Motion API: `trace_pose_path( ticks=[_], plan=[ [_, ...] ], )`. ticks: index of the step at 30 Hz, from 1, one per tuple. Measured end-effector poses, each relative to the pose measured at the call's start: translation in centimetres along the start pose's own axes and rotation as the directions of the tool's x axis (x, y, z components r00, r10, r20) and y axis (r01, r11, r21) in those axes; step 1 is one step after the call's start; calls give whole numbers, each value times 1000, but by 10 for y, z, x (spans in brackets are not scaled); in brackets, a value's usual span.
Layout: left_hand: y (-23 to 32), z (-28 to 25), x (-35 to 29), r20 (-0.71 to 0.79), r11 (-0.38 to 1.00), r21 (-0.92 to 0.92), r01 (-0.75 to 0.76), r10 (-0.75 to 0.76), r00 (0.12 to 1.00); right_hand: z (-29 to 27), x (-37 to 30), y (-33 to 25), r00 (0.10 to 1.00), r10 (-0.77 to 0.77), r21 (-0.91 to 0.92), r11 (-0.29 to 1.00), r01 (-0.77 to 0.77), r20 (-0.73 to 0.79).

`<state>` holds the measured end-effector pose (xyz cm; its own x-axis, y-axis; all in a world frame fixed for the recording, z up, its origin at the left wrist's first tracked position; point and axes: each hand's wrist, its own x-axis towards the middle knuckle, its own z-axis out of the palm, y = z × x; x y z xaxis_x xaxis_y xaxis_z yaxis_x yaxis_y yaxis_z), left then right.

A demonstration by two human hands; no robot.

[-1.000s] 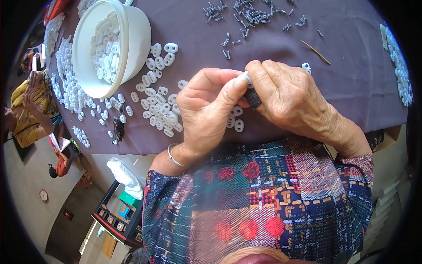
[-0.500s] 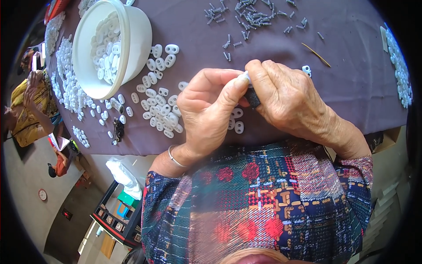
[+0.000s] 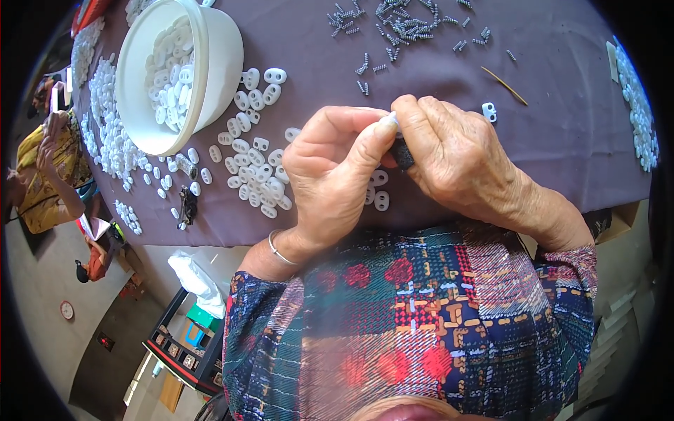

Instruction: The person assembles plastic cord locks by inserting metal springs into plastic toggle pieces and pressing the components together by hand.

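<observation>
Above the table's near side, the fingertips of both hands meet on a small white plastic piece [image 3: 394, 119], mostly covered by them. My left hand [image 3: 333, 161] pinches it between thumb and index finger. My right hand [image 3: 456, 144] is closed, its index finger and thumb side pressed against the same piece. Under the right fingers shows a black, rough-looking lump [image 3: 402, 153]; how it is held is hidden. Just below lie a few white two-hole cord-lock pieces [image 3: 380, 189]. Another white cord lock [image 3: 489, 111] lies beyond my right hand.
A white tub [image 3: 221, 77] of white pieces stands at the left, with a loose pile of two-hole ovals [image 3: 256, 172] beside it. Small metal springs [image 3: 407, 24] are scattered at the far side. A thin brown stick [image 3: 505, 86] lies right of them. More white pieces [image 3: 635, 112] line the right edge.
Both hands stay together on the white piece with almost no movement. The view has shifted very slightly.
</observation>
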<state>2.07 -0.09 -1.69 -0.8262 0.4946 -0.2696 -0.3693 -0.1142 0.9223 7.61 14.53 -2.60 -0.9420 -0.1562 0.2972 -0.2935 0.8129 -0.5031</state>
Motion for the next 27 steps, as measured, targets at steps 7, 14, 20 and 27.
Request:
trace_pose_path(
  ticks=[7, 14, 20, 27],
  plan=[
    [2, 3, 1, -20, 1000, -24, 5, -5, 1000, -6, 3, 1, 1000, -3, 9, 1000, 3, 3],
    [-1, -1, 0, -16, 1000, -13, 17, -17, 1000, 2, 0, -2, 1000, 28, 41, 999, -28, 0],
    [0, 3, 2, -40, 1000, -21, -11, 11, 999, -2, 3, 2, 1000, 0, 8, 1000, 0, -27],
    [-3, 2, 1, -35, 1000, -14, -9, 9, 999, 5, 0, 0, 1000, 30, 29, 999, -30, -2]
  ],
)
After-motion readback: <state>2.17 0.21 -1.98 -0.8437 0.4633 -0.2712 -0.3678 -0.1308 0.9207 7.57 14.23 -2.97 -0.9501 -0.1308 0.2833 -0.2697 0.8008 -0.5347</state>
